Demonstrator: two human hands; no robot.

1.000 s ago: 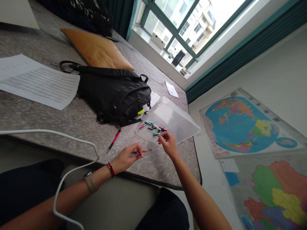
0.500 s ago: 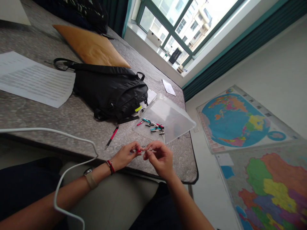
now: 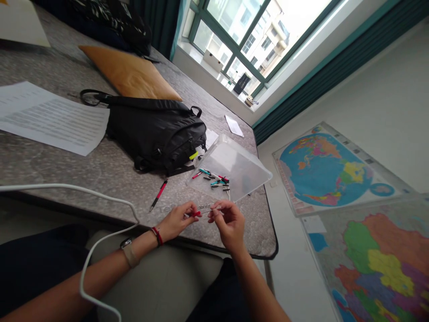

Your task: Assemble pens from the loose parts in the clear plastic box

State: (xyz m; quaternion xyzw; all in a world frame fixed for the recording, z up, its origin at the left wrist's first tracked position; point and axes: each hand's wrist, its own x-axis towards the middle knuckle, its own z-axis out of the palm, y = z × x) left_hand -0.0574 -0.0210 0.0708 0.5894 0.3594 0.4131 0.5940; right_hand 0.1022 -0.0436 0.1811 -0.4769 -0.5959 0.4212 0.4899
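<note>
Near the table's front edge, my left hand (image 3: 177,220) pinches a small red pen part (image 3: 197,214). My right hand (image 3: 231,227) has its fingertips closed on a thin pen refill (image 3: 207,210), whose visible length runs between the two hands toward the red part. Fingers cover the ends, so whether the refill sits inside the red part is hard to tell. A red and black pen (image 3: 158,195) lies on the table, left of my hands. Just beyond them, several red, teal and black pen parts (image 3: 217,182) lie in a clear plastic box (image 3: 250,172).
A black backpack (image 3: 154,134) lies left of the box, with a brown envelope (image 3: 134,74) behind it. Printed paper (image 3: 63,118) rests farther left. A white cable (image 3: 100,192) crosses the table's front edge by my left arm. Maps (image 3: 325,165) hang on the right wall.
My right hand has shifted slightly right, away from my left hand. More of the thin refill shows between them, and the red part is more visible in my left fingers.
</note>
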